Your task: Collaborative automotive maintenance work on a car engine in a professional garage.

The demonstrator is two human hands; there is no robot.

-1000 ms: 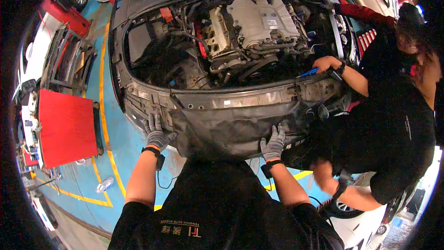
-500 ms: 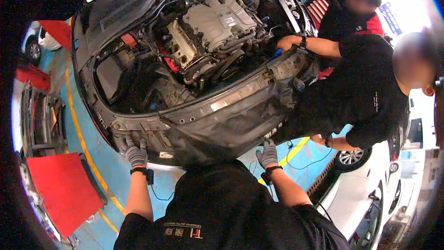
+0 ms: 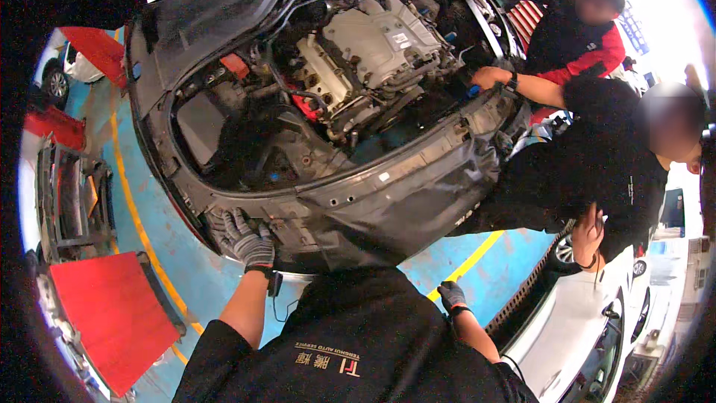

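Note:
My left hand [image 3: 248,240], in a grey striped knit glove, lies with fingers spread on the dark front edge of a car [image 3: 224,201] with its bonnet raised. Under the palm is the left end of the car's front, beside a black protective cover [image 3: 388,216] draped over the front. My right hand [image 3: 452,296], in a similar glove, hangs apart from the car over the blue floor; its fingers look loosely open, and nothing shows in them. Inside the bay, the engine [image 3: 380,37] has a grey top cover and a bare metal valve cover [image 3: 322,75].
At the right, a co-worker's hand [image 3: 492,78] reaches into the bay by a blue item; the other hand [image 3: 589,235] is raised. A person in red and black sleeves [image 3: 608,48] leans in behind. A white car [image 3: 556,328] stands right; a red panel [image 3: 112,321] lies left.
My right hand has come off the cover and moved down and right. My left hand now lies flatter on the car's edge. The co-worker's lower hand has risen.

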